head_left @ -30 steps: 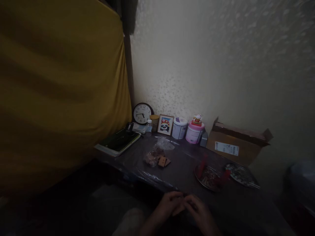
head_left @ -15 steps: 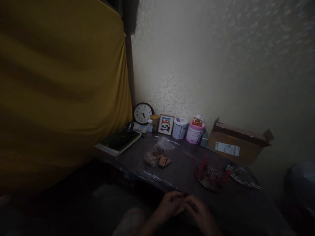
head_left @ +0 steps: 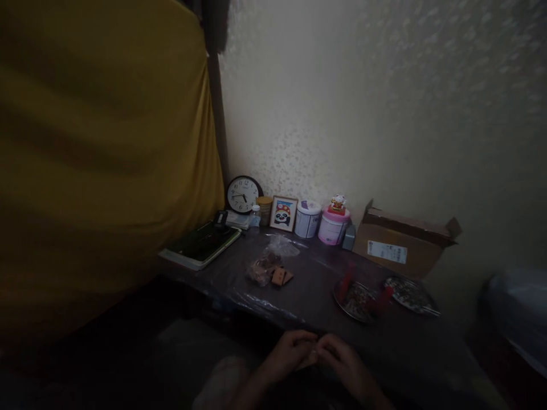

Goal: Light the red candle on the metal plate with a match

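At the near edge of the table, my left hand [head_left: 291, 352] and my right hand [head_left: 339, 357] meet with bent fingers. Between them they grip a small flat brown piece [head_left: 308, 361], mostly covered by the fingers; the dim light hides its exact kind. Farther back on the table lies a clear plastic bag [head_left: 261, 270] with similar brown pieces in it. Beside the bag rests a small brown block [head_left: 278, 277] with dark marks on its face, on top of another flat piece.
A round metal plate [head_left: 352, 314] with red objects and small bits stands right of centre, near a second plate [head_left: 411, 291]. Along the wall are a clock [head_left: 244, 194], a framed panda picture [head_left: 283, 214], two tubs [head_left: 307, 221] and a cardboard box [head_left: 388, 230]. A green book [head_left: 200, 245] lies left.
The view has shifted slightly, so the table things sit a little farther left and higher. My hands stay together on the brown piece, with only slight finger movement.
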The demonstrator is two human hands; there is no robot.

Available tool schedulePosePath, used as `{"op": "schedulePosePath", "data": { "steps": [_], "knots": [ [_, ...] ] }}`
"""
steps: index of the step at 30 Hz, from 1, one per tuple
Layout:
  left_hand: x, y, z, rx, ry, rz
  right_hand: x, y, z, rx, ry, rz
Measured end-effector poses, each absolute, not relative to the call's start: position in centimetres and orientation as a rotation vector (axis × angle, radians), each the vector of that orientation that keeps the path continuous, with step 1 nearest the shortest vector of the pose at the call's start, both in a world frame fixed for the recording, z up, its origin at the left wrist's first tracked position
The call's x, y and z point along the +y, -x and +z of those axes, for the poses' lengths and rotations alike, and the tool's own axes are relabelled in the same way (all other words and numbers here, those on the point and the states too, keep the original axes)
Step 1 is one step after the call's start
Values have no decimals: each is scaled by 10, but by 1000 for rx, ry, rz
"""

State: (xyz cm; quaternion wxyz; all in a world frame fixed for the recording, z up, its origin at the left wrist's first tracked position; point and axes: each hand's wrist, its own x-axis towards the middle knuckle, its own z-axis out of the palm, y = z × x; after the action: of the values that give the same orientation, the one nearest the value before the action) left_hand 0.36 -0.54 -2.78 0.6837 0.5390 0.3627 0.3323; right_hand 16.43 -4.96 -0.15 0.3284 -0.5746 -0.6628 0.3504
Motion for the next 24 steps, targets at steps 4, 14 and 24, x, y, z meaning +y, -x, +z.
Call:
{"op": "schedulePosePath", "data": {
  "steps": [4,14,24],
  "knots": [
    [-5,-1,-25,832,-1185,758,-51,-169,-2,-1712,1479,938],
    [2,3,-20,916,-1066,930,-50,-180,3,-1713,1431,739],
    [4,3,-14,971,-1010,1015,-45,-170,-4,-1400,1429,827]
  ]
}}
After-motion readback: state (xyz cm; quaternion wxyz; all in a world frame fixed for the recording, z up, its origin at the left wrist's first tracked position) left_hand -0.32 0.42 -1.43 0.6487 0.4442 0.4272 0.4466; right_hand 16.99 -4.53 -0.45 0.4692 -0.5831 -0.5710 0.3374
